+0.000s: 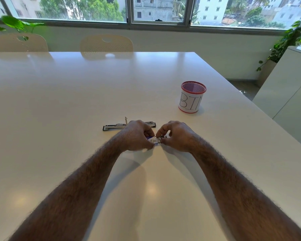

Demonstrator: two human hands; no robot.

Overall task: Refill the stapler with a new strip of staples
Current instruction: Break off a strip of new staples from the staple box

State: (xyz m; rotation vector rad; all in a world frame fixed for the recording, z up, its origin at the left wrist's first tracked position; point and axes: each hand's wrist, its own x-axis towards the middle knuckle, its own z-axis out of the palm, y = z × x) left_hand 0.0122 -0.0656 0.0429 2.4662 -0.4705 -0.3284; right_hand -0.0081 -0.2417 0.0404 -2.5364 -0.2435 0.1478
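mesh cup (pixel 192 97), red rim, paper label "bin", stands upright toward the table's right edge; its inside shows only mesh, contents cannot be made out. small white-and-blue staple box (pixel 154 140) sits between both hands, near the middle of the table (pixel 76 94). left hand (pixel 137 135) has fingers curled round the box's left end; right hand (pixel 176 136) pinches its right end with thumb and fingertips. whether the box is open cannot be told: hands cover most of it, and no staple strip is visible. stapler (pixel 114 126) lies opened flat just behind the left hand, toward the far edge; its right part is hidden by the hand. wide bare tabletop to the left and far side; right edge lies beyond the cup. two chairs (pixel 106 43) at the far edge, backs only.
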